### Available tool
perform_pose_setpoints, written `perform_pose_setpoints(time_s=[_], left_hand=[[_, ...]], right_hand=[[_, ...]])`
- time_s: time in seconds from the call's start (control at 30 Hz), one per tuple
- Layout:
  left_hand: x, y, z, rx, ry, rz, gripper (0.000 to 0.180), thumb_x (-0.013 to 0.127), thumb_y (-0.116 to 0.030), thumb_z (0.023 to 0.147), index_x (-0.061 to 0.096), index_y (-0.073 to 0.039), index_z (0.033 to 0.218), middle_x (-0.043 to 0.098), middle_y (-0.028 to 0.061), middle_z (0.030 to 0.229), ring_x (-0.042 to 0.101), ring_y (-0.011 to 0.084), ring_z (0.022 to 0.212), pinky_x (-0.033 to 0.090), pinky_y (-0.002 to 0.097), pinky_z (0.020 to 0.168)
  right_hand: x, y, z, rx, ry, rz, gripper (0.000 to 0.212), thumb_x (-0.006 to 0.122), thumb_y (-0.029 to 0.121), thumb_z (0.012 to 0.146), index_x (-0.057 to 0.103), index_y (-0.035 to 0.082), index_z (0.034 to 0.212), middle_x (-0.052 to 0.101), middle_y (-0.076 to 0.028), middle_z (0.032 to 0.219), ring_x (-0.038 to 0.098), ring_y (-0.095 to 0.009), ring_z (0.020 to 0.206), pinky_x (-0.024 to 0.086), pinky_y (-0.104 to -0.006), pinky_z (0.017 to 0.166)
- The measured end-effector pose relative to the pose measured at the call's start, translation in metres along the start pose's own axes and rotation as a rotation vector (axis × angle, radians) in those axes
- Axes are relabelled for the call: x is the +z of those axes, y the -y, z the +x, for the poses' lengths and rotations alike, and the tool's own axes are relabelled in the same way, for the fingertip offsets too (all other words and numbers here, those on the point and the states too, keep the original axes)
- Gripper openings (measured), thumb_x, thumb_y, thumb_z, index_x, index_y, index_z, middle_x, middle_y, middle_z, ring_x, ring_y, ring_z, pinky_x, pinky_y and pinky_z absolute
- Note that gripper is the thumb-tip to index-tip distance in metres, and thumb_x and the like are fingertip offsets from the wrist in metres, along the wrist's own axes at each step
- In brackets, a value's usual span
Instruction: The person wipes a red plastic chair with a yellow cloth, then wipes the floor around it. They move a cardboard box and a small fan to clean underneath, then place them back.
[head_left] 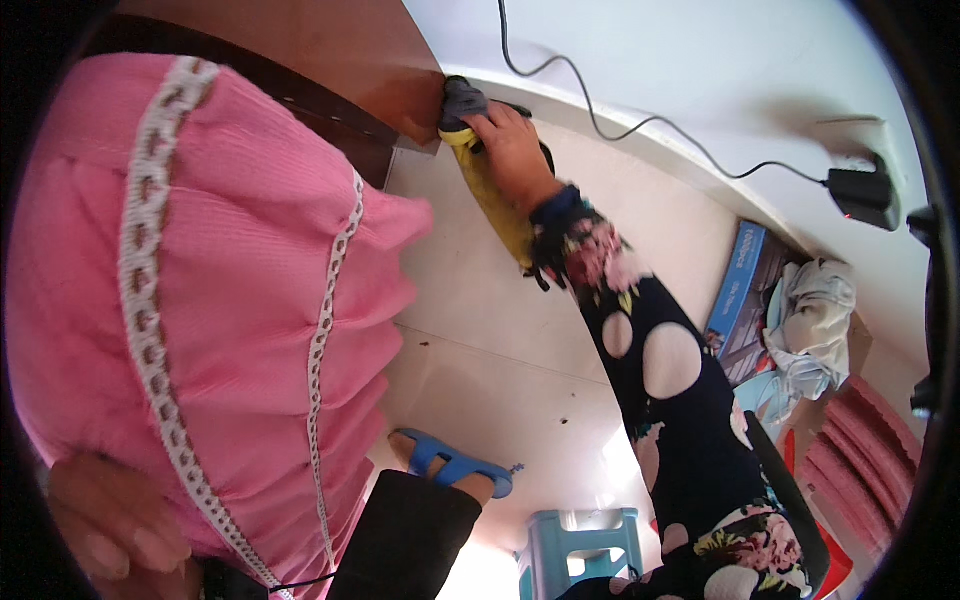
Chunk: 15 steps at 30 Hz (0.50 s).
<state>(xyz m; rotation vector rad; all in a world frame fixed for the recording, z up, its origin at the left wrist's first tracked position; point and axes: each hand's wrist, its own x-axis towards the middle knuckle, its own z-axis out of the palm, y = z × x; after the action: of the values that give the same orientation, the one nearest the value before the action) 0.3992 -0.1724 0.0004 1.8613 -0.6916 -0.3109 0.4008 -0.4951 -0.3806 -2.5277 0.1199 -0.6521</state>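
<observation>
My right hand (515,150) reaches down beside the wall, fingers curled over the grey end of a long yellow and grey bundle (492,205). The bundle lies on the floor along the skirting; dark strap-like pieces show at its side and lower end. I cannot make out its kind. At the lower left my left hand (120,515) is against a pink ribbed cloth cover (240,300) with white lace strips. Its fingers are bent together, and what they hold, if anything, is hidden. Close by is a dark object (235,580) with a thin black cable.
A brown wooden panel (340,60) meets the wall. A black cord (680,122) runs to a plugged adapter (862,195). A blue-edged box (740,290), crumpled pale cloth (812,310) and pink ridged material (860,465) lie right. A blue sandal (450,462) and blue-green stool (580,530) stand below.
</observation>
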Motion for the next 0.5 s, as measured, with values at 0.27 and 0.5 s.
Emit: perform_pose_setpoints(time_s=[0.27,0.5], left_hand=[[0.011,-0.004,0.007,0.048,0.062,0.147,0.02,0.052,-0.024,0.096,0.053,-0.004,0.092,0.05,0.0076,0.075,0.044,0.0139,0.061,0.036,0.0251,0.055],[0.023,-0.005,0.004,0.062,0.087,0.148,0.027,0.056,-0.03,0.095,0.053,-0.003,0.095,0.052,0.0098,0.076,0.046,0.0141,0.062,0.037,0.0243,0.055]], right_hand=[[0.033,-0.022,-0.007,0.008,0.759,0.527,0.042,0.061,0.012,0.072,0.063,0.021,0.113,0.065,-0.01,0.107,0.055,-0.031,0.113,0.038,-0.0477,0.098],[-0.044,0.064,-0.09,-0.102,1.049,0.825,0.046,0.059,0.008,0.068,0.066,0.02,0.111,0.067,-0.01,0.106,0.058,-0.031,0.111,0.045,-0.0423,0.092]])
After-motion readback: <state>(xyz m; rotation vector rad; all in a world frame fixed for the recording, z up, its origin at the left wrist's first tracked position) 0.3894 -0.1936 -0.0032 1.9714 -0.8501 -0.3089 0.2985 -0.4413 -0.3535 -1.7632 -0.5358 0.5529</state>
